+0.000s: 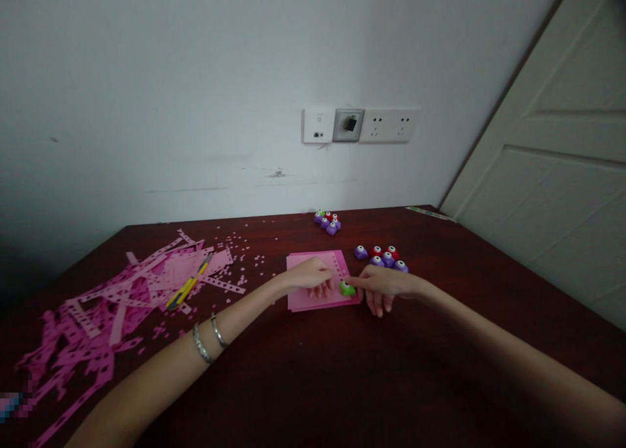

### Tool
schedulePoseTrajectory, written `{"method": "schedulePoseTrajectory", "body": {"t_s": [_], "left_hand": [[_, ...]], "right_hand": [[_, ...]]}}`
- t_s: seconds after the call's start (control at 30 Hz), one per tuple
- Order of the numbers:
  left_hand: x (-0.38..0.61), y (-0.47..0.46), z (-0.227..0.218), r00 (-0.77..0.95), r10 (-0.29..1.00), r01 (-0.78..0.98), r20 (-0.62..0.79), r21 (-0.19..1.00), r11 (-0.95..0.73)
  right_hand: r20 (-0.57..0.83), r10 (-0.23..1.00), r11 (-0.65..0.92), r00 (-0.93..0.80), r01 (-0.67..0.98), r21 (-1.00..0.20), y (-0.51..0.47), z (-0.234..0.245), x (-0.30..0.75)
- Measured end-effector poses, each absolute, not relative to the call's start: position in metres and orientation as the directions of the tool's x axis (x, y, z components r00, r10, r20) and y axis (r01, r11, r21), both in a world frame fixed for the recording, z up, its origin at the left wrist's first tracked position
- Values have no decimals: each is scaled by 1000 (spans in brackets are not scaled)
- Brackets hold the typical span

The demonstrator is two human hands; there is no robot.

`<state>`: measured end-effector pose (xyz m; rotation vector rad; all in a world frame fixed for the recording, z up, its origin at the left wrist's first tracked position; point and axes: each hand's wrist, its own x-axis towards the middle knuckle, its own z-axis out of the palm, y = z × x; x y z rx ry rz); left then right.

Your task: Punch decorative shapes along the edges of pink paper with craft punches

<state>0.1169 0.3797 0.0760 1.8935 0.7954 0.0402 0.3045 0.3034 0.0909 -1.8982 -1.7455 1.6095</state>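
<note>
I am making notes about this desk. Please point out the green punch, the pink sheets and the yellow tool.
Green punch (347, 291): head view, on its green body.
Pink sheets (303, 298): head view, on the top sheet's bare lower-left part.
Yellow tool (188, 288): head view, on its yellow middle.

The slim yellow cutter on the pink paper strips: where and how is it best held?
Probably pinch the slim yellow cutter at its middle, from above, across its width: it lies slantwise on the pink paper strips, upper side mostly uncovered.
</note>
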Motion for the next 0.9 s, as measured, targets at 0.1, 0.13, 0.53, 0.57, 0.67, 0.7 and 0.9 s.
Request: {"method": "schedulePoseTrajectory", "body": {"t_s": [0.1, 0.13, 0.53, 0.57, 0.67, 0.7, 0.9], "left_hand": [[122, 380, 71, 772, 493, 544, -401, 818, -187], [123, 381, 71, 770, 485, 553, -415, 814, -180], [128, 382, 70, 714, 497, 613, -493, 783, -103], [128, 382, 70, 717, 494, 608, -491, 788, -99], [127, 383, 69, 731, 479, 598, -487, 794, -105], [127, 383, 68, 735, 475, 597, -485, 795, -111], [125, 384, 69, 771, 448, 546, -453, 832, -97]], "right_hand": [[-611, 760, -333, -221, 674, -659, 306, 85, 304], [-606, 763, -327, -225, 674, -662, 307, 84, 304], [-599, 746, -281, -290, 679, -678, 305, 91, 306], [-601, 742, -279, -296, 680, -679, 305, 92, 305], [-608, 735, -273, -300, 689, -671, 307, 96, 306], [-607, 736, -268, -298, 695, -667, 308, 96, 306], [-619, 722, -256, -309, 711, -654, 312, 92, 309]]}}
